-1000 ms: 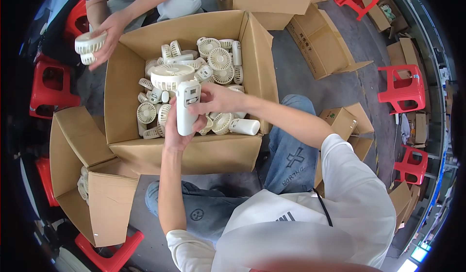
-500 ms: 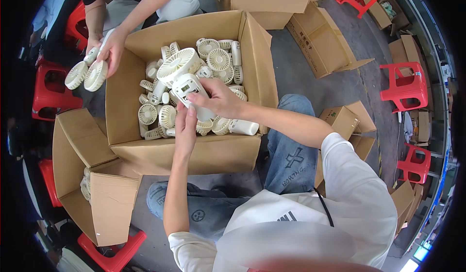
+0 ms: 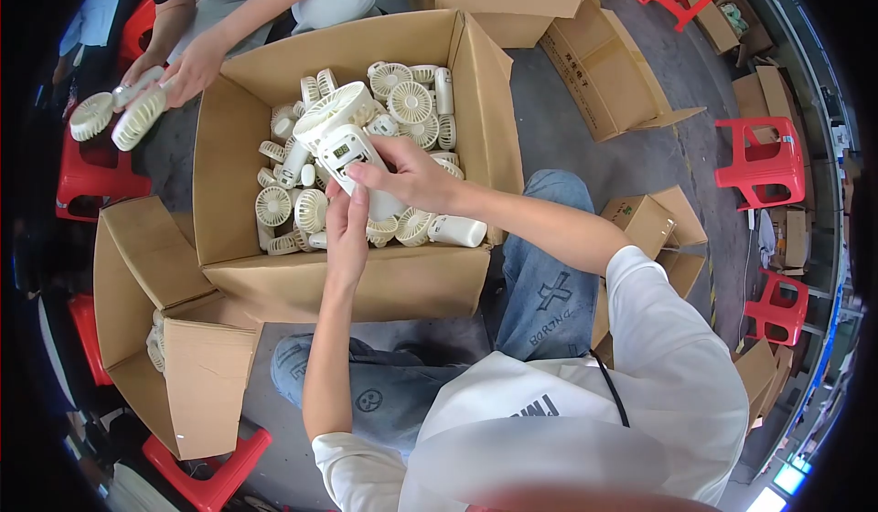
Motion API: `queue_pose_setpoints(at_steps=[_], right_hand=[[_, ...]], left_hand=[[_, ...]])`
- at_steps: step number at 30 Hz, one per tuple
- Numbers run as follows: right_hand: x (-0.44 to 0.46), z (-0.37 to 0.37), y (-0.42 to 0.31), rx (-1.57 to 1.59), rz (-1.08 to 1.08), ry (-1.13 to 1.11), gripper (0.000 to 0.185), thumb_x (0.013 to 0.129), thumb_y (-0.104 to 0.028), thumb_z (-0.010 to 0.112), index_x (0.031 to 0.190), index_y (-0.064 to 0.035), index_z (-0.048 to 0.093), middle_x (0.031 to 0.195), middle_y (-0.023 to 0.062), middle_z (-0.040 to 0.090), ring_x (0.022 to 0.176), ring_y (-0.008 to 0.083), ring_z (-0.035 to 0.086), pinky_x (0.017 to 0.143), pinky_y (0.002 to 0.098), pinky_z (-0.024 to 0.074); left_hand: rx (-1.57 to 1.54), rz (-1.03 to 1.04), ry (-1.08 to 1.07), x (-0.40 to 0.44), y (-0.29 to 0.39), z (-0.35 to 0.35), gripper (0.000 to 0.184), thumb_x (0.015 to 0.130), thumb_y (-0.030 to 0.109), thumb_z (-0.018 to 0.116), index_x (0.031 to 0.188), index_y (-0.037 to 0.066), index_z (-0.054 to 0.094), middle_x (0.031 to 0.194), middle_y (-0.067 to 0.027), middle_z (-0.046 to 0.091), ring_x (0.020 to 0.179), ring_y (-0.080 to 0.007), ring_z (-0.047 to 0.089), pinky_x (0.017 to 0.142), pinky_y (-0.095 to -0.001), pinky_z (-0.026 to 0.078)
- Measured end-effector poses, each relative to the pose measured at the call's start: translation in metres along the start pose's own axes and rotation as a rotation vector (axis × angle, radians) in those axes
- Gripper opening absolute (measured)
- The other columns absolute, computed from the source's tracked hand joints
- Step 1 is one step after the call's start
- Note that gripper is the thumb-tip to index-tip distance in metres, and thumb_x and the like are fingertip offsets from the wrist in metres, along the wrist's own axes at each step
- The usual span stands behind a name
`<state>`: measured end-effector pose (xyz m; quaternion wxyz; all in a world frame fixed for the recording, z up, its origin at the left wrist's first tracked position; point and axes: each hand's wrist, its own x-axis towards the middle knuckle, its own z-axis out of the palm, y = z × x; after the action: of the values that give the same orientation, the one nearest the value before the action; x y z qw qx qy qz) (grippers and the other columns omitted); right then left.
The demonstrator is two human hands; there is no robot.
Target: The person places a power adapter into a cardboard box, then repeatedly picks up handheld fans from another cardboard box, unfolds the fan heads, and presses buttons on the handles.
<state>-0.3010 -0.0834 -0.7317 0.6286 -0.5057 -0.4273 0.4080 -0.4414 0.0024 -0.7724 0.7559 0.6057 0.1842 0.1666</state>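
Observation:
A white handheld fan (image 3: 335,117) with a round grille and a small dark display on its handle is held over the large cardboard box. My right hand (image 3: 416,181) wraps round the handle from the right, its thumb lying just below the display. From below, my left hand (image 3: 347,229) grips the lower part of the handle with its fingertips. Under both hands, many more white fans (image 3: 410,102) lie jumbled in the cardboard box (image 3: 347,293). Part of the held handle is hidden by my fingers.
A co-worker's hands (image 3: 187,69) hold two white fans (image 3: 139,119) at the upper left. An open carton (image 3: 215,384) stands at the lower left. Red stools (image 3: 764,160) and further cartons (image 3: 604,73) stand around on the grey floor.
The co-worker's hands have moved left and up with their two fans, away from the box. My hands keep the fan in nearly the same place, its handle turned slightly.

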Motion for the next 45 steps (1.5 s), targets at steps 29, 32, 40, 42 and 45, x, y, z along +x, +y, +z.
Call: queue_pose_setpoints(at_steps=[29,32,40,42,45], right_hand=[[-0.001,0.002,-0.004,0.012,-0.013,0.021,0.035,0.091,-0.032,0.053,0.105,-0.0002,0.059,0.089,0.005,0.067,0.08,0.0089,0.059,0.069,0.026,0.0476],[0.0,0.003,-0.003,0.008,-0.041,0.018,0.035,0.091,-0.032,0.053,0.105,0.0,0.059,0.089,0.0049,0.067,0.08,0.0089,0.059,0.069,0.0261,0.0476],[-0.001,0.0,0.0,-0.028,-0.057,-0.003,0.035,0.091,-0.031,0.055,0.106,0.0005,0.06,0.089,0.005,0.067,0.08,0.0091,0.059,0.069,0.0262,0.0477],[-0.001,0.0,-0.002,-0.048,-0.057,-0.005,0.035,0.091,-0.03,0.055,0.106,0.0007,0.06,0.09,0.0052,0.067,0.08,0.0091,0.059,0.069,0.026,0.0477],[-0.002,0.001,-0.007,0.016,-0.068,0.006,0.035,0.09,-0.03,0.056,0.106,0.0008,0.06,0.088,0.0049,0.067,0.078,0.0085,0.058,0.067,0.0257,0.0469]], left_hand=[[0.023,-0.047,0.081,-0.004,0.005,0.007,0.038,0.1,0.029,0.044,0.122,-0.001,0.049,0.123,-0.0069,0.049,0.116,-0.0135,0.047,0.1,-0.0296,0.037],[0.047,-0.04,0.02,-0.005,0.007,0.004,0.039,0.1,0.03,0.044,0.123,-0.001,0.048,0.124,-0.007,0.049,0.117,-0.0138,0.046,0.101,-0.0305,0.036],[-0.014,0.073,0.155,-0.005,0.001,0.011,0.038,0.1,0.029,0.044,0.114,-0.004,0.056,0.098,-0.0012,0.055,0.087,-0.0067,0.046,0.077,-0.0221,0.038],[0.008,0.041,0.122,-0.005,0.001,0.007,0.04,0.1,0.03,0.042,0.119,-0.003,0.051,0.109,-0.0041,0.052,0.099,-0.0103,0.045,0.086,-0.0261,0.036],[0.05,-0.022,0.057,-0.005,0.002,0.005,0.044,0.1,0.032,0.038,0.128,-0.002,0.043,0.13,-0.0099,0.045,0.122,-0.0175,0.043,0.105,-0.0343,0.032]])
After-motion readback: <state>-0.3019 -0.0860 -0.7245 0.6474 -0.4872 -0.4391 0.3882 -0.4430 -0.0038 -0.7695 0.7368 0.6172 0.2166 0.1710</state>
